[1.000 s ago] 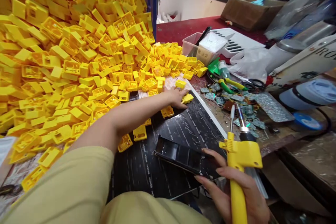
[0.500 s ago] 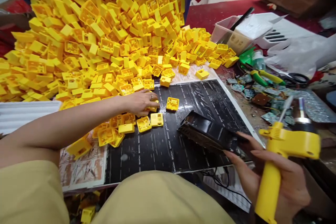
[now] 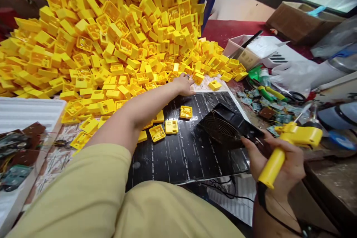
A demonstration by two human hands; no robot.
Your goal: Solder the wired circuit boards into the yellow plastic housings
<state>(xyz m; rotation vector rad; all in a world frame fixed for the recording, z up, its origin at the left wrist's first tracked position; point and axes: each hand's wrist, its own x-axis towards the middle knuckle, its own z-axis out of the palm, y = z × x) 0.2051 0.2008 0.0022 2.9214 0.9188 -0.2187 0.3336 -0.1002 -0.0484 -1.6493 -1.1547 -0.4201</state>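
My left hand (image 3: pixel 184 84) reaches out to the near edge of a large heap of yellow plastic housings (image 3: pixel 122 48), its fingers apart beside a loose housing (image 3: pixel 198 78). Whether a fingertip touches that piece is hard to see. My right hand (image 3: pixel 284 165) is closed around the end of a black fan-like device (image 3: pixel 223 128) with a round ringed grille. A yellow gun-shaped soldering tool (image 3: pixel 275 165) with a cord also lies in this hand, its thin tip pointing up. Between the hands, an open housing (image 3: pixel 186 112) and a housing with small holes (image 3: pixel 171 126) rest on the mat.
The black mat (image 3: pixel 173 160) lies in front of me. To the right are circuit boards (image 3: pixel 275 113), green-yellow pliers (image 3: pixel 269 93), scissors (image 3: pixel 295 96) and a plastic bin (image 3: pixel 237 44). A white foam tray (image 3: pixel 30 111) with electronic parts stands at left. Cables (image 3: pixel 223 193) hang below the mat.
My left hand has moved off the near housings, forward and right to the heap's edge. The black device has tilted, showing its ringed grille. The view has shifted, bringing in the window and foam tray.
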